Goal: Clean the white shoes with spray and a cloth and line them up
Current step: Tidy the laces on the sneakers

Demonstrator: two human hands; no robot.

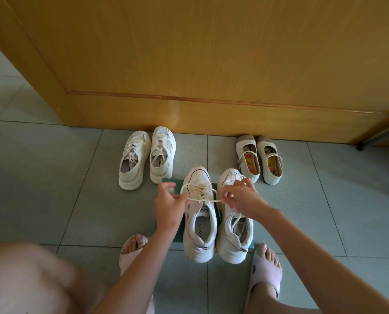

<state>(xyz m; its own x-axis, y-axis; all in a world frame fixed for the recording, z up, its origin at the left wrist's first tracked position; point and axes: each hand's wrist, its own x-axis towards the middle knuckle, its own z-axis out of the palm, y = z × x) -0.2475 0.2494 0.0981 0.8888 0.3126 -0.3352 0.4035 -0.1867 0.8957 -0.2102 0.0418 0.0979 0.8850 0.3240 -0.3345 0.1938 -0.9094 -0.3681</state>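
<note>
Two white lace-up sneakers stand side by side on a green mat (166,180) in front of me. Over the left sneaker (200,225) my left hand (169,203) pinches one cream lace loop (184,189). My right hand (241,196) pinches the other loop, and the lace is pulled taut between them. The right sneaker (236,232) has loose laces and lies partly under my right hand. No spray or cloth is in view.
Another white sneaker pair (147,155) stands by the wooden door (211,64) at the back left. A small strapped pair (260,158) stands at the back right. My feet in pink slippers (266,270) rest on the grey tile floor (53,177) near the mat.
</note>
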